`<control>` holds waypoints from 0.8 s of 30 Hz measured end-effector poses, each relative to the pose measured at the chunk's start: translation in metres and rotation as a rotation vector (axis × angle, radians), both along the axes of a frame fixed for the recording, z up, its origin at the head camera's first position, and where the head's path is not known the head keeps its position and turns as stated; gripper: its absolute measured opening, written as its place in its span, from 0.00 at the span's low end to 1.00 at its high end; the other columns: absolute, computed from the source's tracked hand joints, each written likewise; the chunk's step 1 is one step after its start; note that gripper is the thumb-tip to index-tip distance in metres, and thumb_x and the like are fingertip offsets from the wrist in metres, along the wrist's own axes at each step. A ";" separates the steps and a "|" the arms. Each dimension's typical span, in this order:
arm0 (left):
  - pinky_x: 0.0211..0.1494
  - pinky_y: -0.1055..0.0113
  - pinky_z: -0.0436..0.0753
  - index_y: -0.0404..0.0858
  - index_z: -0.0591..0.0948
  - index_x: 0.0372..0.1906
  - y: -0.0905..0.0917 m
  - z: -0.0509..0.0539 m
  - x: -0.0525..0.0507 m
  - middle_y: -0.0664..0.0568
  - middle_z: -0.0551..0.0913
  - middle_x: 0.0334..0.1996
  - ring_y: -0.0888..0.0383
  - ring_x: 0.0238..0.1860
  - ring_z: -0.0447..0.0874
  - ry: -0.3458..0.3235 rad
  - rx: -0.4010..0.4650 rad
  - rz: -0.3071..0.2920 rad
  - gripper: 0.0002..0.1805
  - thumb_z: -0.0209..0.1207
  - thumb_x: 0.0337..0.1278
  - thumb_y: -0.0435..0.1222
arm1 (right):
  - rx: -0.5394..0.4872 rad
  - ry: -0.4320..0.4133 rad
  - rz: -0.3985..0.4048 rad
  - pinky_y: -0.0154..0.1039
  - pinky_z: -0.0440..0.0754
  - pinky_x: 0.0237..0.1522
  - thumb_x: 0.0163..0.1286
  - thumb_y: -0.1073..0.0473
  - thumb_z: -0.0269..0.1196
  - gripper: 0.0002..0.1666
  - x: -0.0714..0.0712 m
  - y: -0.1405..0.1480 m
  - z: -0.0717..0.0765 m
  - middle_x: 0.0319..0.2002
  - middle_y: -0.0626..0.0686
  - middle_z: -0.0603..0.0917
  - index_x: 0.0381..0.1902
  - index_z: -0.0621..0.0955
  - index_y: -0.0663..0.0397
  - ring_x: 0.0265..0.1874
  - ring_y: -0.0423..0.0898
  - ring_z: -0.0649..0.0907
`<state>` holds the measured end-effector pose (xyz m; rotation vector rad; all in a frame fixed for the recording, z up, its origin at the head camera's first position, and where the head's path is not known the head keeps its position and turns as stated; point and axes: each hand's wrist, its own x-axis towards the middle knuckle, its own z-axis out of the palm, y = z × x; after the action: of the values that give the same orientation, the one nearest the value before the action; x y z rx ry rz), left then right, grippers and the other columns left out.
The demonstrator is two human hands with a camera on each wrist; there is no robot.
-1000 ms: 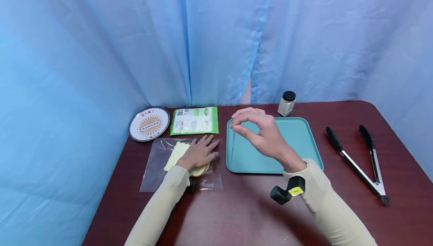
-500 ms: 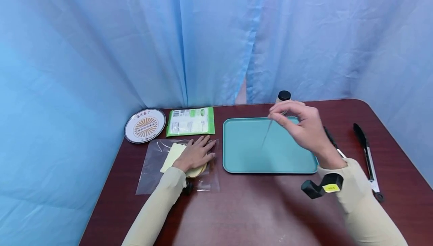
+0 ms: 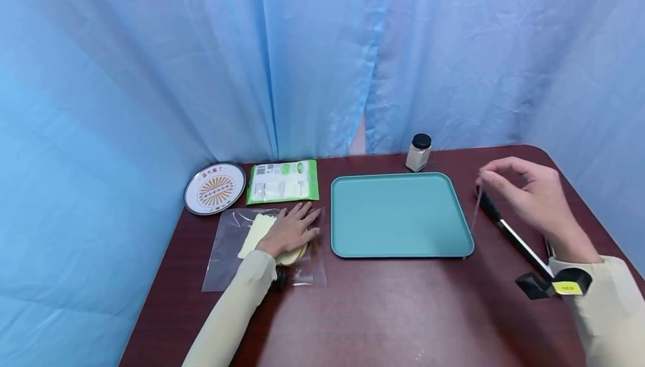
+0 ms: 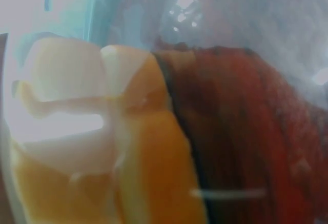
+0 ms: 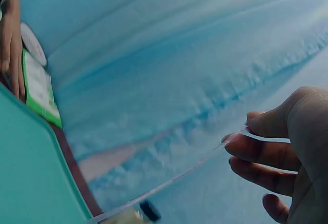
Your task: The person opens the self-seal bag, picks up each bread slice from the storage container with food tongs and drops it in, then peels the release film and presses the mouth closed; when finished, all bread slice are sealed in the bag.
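Right wrist view: my right grip (image 5: 312, 149) pinches a clear strip (image 5: 189, 170) hanging below it; I'd guess light, flexible and slippery, best held by that end. Its far tip is hard to make out. Behind that grip, the tongs (image 3: 519, 242) are partly hidden. Leftward, past the tray (image 3: 400, 215), my left grip (image 3: 288, 233) lies spread on the bag (image 3: 220, 266), covering some slices (image 3: 256, 236).

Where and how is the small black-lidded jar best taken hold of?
Probably around the pale body of the jar, below its black lid, with the right hand coming in from the right: the jar stands upright and is slim, while the teal tray lies in front and the curtain hangs behind.
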<state>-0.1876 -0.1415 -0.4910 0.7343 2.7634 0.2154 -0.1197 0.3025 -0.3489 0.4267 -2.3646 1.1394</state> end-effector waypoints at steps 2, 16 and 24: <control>0.80 0.37 0.55 0.48 0.61 0.79 0.000 -0.001 -0.001 0.46 0.54 0.81 0.44 0.82 0.49 -0.004 -0.009 -0.001 0.34 0.40 0.76 0.57 | 0.039 -0.025 -0.036 0.27 0.65 0.23 0.67 0.69 0.66 0.05 0.002 0.015 -0.004 0.28 0.23 0.83 0.38 0.86 0.55 0.23 0.27 0.74; 0.80 0.36 0.55 0.47 0.61 0.79 0.001 0.001 0.000 0.45 0.54 0.81 0.44 0.82 0.49 -0.011 -0.011 -0.003 0.34 0.40 0.76 0.57 | 0.270 -0.393 -0.095 0.29 0.74 0.24 0.75 0.53 0.61 0.12 -0.013 0.071 -0.064 0.28 0.51 0.89 0.43 0.85 0.55 0.24 0.31 0.82; 0.79 0.36 0.56 0.47 0.61 0.78 0.000 0.000 0.000 0.45 0.55 0.81 0.44 0.82 0.50 -0.002 -0.006 -0.005 0.34 0.40 0.76 0.57 | 0.319 -0.490 -0.097 0.34 0.79 0.28 0.76 0.50 0.59 0.16 -0.042 0.075 -0.103 0.40 0.62 0.89 0.46 0.86 0.57 0.32 0.40 0.86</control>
<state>-0.1879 -0.1411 -0.4906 0.7391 2.7594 0.2072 -0.1614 0.3771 -0.4521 0.1401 -2.9750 0.8980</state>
